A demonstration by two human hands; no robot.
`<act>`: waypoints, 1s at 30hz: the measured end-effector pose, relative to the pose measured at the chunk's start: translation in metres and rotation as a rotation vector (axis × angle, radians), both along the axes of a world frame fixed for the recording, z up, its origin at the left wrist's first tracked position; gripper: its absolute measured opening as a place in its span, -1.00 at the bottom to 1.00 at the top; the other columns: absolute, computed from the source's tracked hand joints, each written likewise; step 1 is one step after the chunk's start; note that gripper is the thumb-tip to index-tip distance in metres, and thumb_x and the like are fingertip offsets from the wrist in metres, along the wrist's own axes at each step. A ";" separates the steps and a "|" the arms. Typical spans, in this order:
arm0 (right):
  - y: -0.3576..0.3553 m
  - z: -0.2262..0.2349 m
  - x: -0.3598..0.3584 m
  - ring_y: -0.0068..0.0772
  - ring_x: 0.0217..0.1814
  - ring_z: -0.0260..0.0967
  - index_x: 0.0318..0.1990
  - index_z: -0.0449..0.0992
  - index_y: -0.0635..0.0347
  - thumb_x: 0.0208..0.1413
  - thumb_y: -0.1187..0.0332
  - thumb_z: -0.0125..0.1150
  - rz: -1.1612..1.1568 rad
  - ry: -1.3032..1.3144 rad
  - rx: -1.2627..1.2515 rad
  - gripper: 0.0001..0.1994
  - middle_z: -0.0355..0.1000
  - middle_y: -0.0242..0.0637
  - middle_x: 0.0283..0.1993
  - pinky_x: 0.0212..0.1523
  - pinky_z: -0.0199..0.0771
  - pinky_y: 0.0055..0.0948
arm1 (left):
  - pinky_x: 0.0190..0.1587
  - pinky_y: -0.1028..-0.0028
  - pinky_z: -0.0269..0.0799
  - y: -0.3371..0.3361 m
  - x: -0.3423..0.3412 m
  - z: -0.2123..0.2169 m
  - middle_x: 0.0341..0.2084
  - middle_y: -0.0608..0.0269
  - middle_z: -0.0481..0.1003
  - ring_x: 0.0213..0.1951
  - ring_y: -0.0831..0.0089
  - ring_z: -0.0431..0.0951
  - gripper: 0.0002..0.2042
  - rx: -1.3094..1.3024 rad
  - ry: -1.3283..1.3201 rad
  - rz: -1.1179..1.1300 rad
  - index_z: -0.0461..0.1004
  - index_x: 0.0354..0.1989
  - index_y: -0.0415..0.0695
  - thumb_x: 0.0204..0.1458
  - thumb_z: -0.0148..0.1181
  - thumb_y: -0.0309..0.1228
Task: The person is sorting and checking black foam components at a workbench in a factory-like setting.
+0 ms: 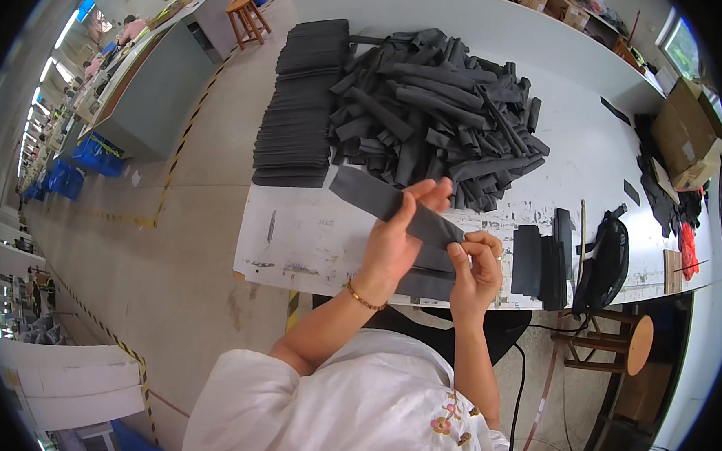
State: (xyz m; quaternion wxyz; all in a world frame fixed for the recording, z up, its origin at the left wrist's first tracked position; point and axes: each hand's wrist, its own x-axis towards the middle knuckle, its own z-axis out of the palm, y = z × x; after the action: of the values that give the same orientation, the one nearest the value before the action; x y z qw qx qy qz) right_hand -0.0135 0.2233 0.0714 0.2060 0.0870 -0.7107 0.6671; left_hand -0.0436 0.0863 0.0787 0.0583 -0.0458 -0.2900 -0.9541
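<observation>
My left hand [398,236] grips the middle of a long dark grey fabric strip [365,191] that slants up to the left above the white table [313,236]. A thin bracelet circles that wrist. My right hand [477,267] pinches the strip's lower right end between its fingertips. More grey strips [429,281] lie flat on the table under both hands. Behind them is a big loose heap of rolled and curled grey strips [440,107]. A neat flat row of stacked strips [299,106] runs along the table's left edge.
A small stack of dark pieces [542,261] and a black bag [604,262] lie right of my hands. Cardboard boxes [687,131] sit at the far right. A wooden stool [620,342] stands under the table, another stool [248,17] beyond it.
</observation>
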 end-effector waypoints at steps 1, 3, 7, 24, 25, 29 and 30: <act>0.004 -0.001 0.003 -0.45 -0.12 0.32 -0.31 0.48 0.35 0.08 0.46 0.31 0.045 -0.103 -0.102 -0.86 0.35 -0.22 -0.05 -0.04 0.32 -0.53 | 0.34 0.08 0.15 0.002 0.003 0.000 0.02 0.06 0.51 0.29 0.09 0.26 -0.65 0.014 0.042 -0.084 0.41 0.11 -0.12 0.29 -0.05 -0.19; 0.009 0.018 0.005 -0.46 -0.12 0.33 -0.25 0.48 0.34 0.12 0.42 0.29 0.111 -0.245 -0.218 -0.84 0.36 -0.24 -0.06 -0.04 0.33 -0.53 | 0.34 0.03 0.12 0.004 0.001 -0.004 0.01 0.11 0.53 0.31 0.09 0.24 -0.66 0.001 0.143 -0.124 0.44 0.09 -0.10 0.27 -0.02 -0.19; 0.008 0.010 -0.001 -0.58 -0.27 0.32 -0.22 0.50 0.33 0.17 0.40 0.25 0.260 -0.407 -0.418 -0.84 0.44 -0.37 -0.28 -0.21 0.30 -0.61 | 0.33 0.01 0.14 0.012 0.006 -0.004 -0.01 0.14 0.54 0.30 0.05 0.25 -0.64 -0.021 0.166 -0.196 0.44 0.09 -0.10 0.26 0.00 -0.15; 0.053 -0.046 0.039 -0.72 -0.35 0.24 -0.24 0.52 0.30 0.12 0.53 0.27 0.128 -0.527 0.069 -0.92 0.37 -0.48 -0.36 -0.30 0.27 -0.69 | -0.38 0.64 0.26 -0.045 0.094 -0.065 -0.47 0.41 0.46 -0.44 0.70 0.33 -0.90 -0.960 -0.387 0.372 0.60 -0.36 -0.24 0.03 0.33 -0.47; 0.051 -0.052 0.043 -0.71 -0.35 0.25 -0.24 0.50 0.30 0.10 0.53 0.29 0.071 -0.534 0.144 -0.89 0.37 -0.47 -0.36 -0.30 0.27 -0.69 | -0.37 0.59 0.26 -0.044 0.099 -0.073 -0.50 0.39 0.39 -0.46 0.64 0.32 -0.88 -1.014 -0.372 0.423 0.59 -0.39 -0.23 -0.07 0.40 -0.49; 0.045 -0.063 0.045 -0.67 -0.41 0.25 -0.27 0.45 0.28 0.04 0.52 0.35 -0.020 -0.494 0.307 -0.83 0.35 -0.45 -0.43 -0.35 0.30 -0.63 | -0.32 0.48 0.29 -0.041 0.103 -0.093 -0.39 0.27 0.38 -0.37 0.45 0.36 -0.85 -1.275 -0.328 0.564 0.57 -0.44 -0.18 -0.15 0.44 -0.47; 0.043 -0.065 0.044 -0.66 -0.43 0.24 -0.27 0.46 0.29 0.03 0.52 0.35 -0.054 -0.448 0.383 -0.83 0.33 -0.44 -0.46 -0.37 0.30 -0.61 | -0.32 0.48 0.29 -0.041 0.101 -0.099 -0.39 0.27 0.38 -0.37 0.45 0.36 -0.85 -1.275 -0.332 0.564 0.57 -0.44 -0.18 -0.15 0.44 -0.47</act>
State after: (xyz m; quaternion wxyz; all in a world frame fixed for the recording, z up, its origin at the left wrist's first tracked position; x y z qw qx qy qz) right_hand 0.0309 0.2667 0.0065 0.0417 -0.0441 -0.8534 0.5177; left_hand 0.0570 0.0454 -0.0203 0.2195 0.1515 -0.7970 -0.5419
